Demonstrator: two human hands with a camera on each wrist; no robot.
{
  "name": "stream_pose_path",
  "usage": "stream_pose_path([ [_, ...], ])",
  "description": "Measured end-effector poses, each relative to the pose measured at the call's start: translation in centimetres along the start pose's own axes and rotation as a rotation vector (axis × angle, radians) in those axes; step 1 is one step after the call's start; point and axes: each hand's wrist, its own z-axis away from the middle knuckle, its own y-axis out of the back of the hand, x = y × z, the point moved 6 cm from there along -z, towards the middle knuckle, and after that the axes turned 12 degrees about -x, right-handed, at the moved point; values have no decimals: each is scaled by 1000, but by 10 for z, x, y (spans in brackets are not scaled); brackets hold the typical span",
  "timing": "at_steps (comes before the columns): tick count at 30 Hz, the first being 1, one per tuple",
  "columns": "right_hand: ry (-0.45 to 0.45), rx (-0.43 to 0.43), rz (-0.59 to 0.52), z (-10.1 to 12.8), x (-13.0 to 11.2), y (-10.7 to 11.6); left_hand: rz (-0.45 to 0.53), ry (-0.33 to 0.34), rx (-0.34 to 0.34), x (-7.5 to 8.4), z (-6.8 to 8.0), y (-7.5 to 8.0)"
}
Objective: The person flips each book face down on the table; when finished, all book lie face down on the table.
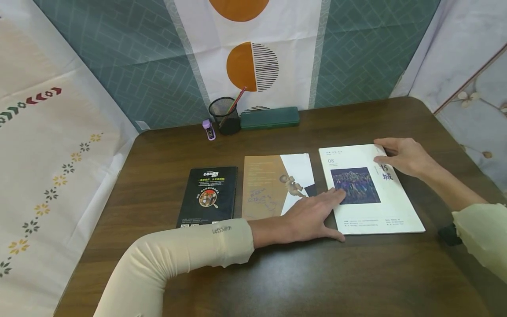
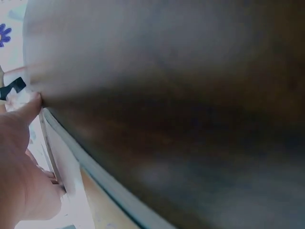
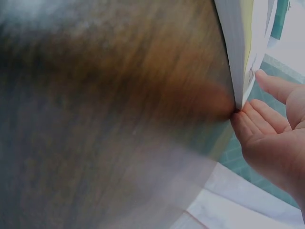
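Resting flat with fingers straight and spread, the left hand (image 1: pixel 313 215) pressed on the lower left corner of a white magazine (image 1: pixel 368 189), its fingertips reaching the dark blue cover picture and its thumb along the bottom edge. At about two o'clock from it, the right hand (image 1: pixel 404 155) lay on the magazine's upper right corner, fingers relaxed over the top edge; the right wrist view showed its fingertips (image 3: pixel 248 119) touching the page edges there. The magazine sat at the three o'clock end of a row of three on the brown wooden table (image 1: pixel 356 273). Just beside it at nine o'clock lay a tan and white book (image 1: pixel 273 185), partly under the left wrist, and next to that a black book (image 1: pixel 208 196). At twelve o'clock, against the patterned backdrop, stood a black mesh pen holder (image 1: pixel 224 115) with a pencil, a green pencil case (image 1: pixel 270 117) touching it on one side and a small purple item (image 1: pixel 208 130) on the other.
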Motion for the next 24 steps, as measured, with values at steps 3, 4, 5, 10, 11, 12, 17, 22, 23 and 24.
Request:
stream_pose_path([
  [3,-1,-3,4,0,-1,-1,-57,-5,2,1,0,2],
  [4,0,-6,5,0,0,-1,-81,-9,0,1,-1,3],
  [5,1,-8,6,0,0,-2,-110,-13,-4,1,-1,3],
  [10,11,-19,4,2,2,0,-270,-48,-57,5,-7,9],
  [11,11,-21,3,2,3,0,-303,-57,-73,7,-9,10],
  [12,11,-24,2,2,3,1,-332,-66,-91,8,-10,11],
  [17,0,-49,-16,3,6,2,-497,-123,-169,15,-14,17],
  [22,8,-73,-33,3,7,3,-718,-226,-136,25,-10,19],
  [23,12,-77,-35,3,7,3,-757,-250,-112,28,-9,19],
  [24,17,-81,-37,4,7,3,-790,-273,-89,30,-8,20],
])
